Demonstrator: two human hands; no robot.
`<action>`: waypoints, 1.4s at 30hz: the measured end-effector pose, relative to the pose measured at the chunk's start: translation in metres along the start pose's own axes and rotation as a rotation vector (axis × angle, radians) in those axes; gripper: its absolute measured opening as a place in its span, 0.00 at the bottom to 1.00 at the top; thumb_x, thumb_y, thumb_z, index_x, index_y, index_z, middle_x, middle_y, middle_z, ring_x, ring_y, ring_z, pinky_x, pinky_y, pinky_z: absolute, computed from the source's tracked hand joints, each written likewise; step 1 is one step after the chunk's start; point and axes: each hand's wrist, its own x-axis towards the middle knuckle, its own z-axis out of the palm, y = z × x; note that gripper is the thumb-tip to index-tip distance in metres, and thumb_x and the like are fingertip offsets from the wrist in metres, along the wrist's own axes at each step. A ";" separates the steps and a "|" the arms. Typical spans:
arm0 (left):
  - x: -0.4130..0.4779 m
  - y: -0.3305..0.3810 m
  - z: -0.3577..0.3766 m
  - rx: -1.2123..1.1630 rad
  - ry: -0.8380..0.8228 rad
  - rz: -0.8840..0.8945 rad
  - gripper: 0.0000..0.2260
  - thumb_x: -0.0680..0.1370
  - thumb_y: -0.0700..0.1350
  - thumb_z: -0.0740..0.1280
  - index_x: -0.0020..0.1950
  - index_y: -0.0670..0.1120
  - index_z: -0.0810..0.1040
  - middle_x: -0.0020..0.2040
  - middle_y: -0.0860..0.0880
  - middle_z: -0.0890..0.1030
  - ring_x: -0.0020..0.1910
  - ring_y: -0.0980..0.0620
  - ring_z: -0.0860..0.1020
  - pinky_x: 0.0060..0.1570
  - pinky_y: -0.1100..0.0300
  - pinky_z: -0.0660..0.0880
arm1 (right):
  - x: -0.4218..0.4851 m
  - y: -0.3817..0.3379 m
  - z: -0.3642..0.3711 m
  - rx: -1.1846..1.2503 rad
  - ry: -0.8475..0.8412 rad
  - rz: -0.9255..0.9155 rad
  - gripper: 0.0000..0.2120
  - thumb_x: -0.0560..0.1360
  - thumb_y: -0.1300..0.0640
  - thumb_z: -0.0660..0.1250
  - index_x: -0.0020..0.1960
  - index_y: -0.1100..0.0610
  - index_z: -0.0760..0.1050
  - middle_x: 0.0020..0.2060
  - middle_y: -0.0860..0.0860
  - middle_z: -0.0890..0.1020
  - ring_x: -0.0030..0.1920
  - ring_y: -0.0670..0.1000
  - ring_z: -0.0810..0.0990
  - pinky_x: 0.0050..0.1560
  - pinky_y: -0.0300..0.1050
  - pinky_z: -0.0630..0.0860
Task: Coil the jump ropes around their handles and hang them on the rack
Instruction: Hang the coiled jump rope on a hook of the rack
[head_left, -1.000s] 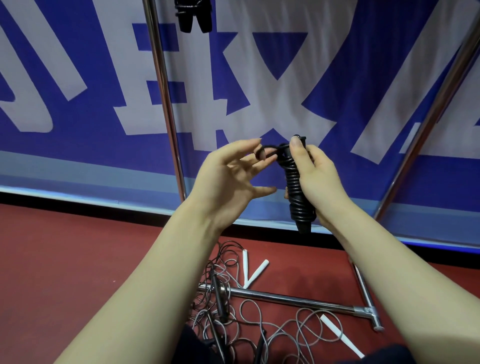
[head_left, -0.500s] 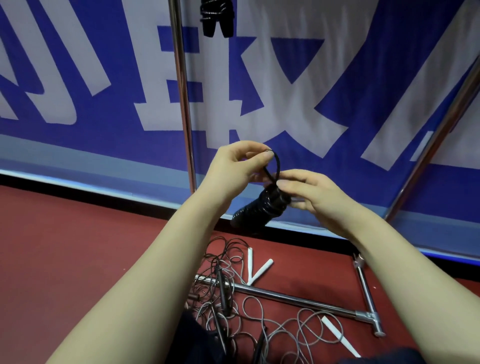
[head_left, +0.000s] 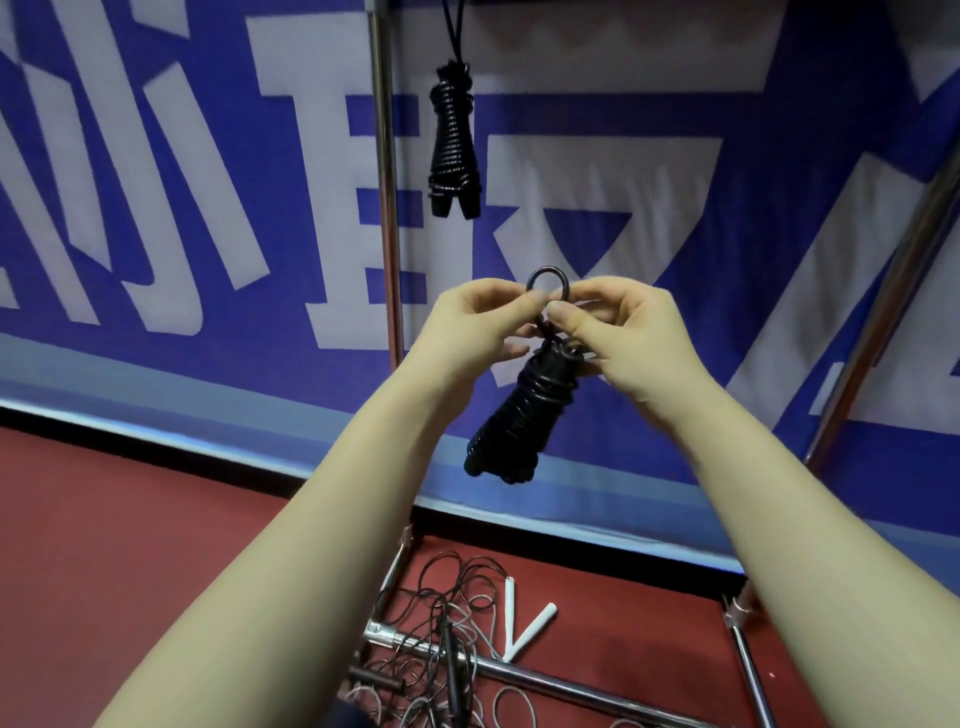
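A black jump rope coiled tight round its handles (head_left: 519, 421) hangs in front of me, tilted, handle ends pointing down-left. A small loop of its cord (head_left: 548, 285) stands up at the top. My left hand (head_left: 483, 327) pinches the loop's left side. On the loop's right side, my right hand (head_left: 623, 338) pinches the cord just above the coil. A second coiled black rope (head_left: 453, 150) hangs by its cord from the top of the metal rack, beside the left upright pole (head_left: 385, 182).
Loose black and grey ropes (head_left: 441, 639) with white handles (head_left: 530, 629) lie tangled on the red floor over the rack's base bar (head_left: 545, 675). The rack's right pole (head_left: 883, 312) slants up at right. A blue and white banner covers the wall behind.
Both hands have come together at the top of the coiled rope and raised a loop. The view has tilted up, so the hanging rope now shows fully.
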 end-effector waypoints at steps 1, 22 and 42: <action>0.004 0.006 0.000 0.018 0.001 0.012 0.03 0.77 0.44 0.71 0.47 0.46 0.81 0.38 0.52 0.82 0.36 0.59 0.78 0.39 0.65 0.76 | 0.007 -0.007 -0.001 -0.010 0.011 -0.021 0.03 0.77 0.62 0.69 0.50 0.58 0.80 0.42 0.59 0.85 0.38 0.49 0.84 0.37 0.46 0.82; 0.182 0.171 0.010 0.056 0.312 0.455 0.08 0.74 0.44 0.74 0.50 0.42 0.85 0.42 0.47 0.85 0.37 0.58 0.79 0.38 0.65 0.72 | 0.227 -0.142 -0.018 -0.311 0.300 -0.402 0.05 0.75 0.57 0.72 0.46 0.55 0.76 0.43 0.53 0.82 0.46 0.52 0.81 0.49 0.46 0.79; 0.160 0.111 0.006 0.370 0.386 0.431 0.12 0.79 0.47 0.67 0.60 0.45 0.78 0.54 0.51 0.79 0.51 0.54 0.77 0.42 0.72 0.72 | 0.189 -0.067 -0.018 -0.249 0.358 -0.187 0.08 0.78 0.48 0.64 0.48 0.51 0.78 0.42 0.47 0.81 0.48 0.51 0.81 0.52 0.53 0.79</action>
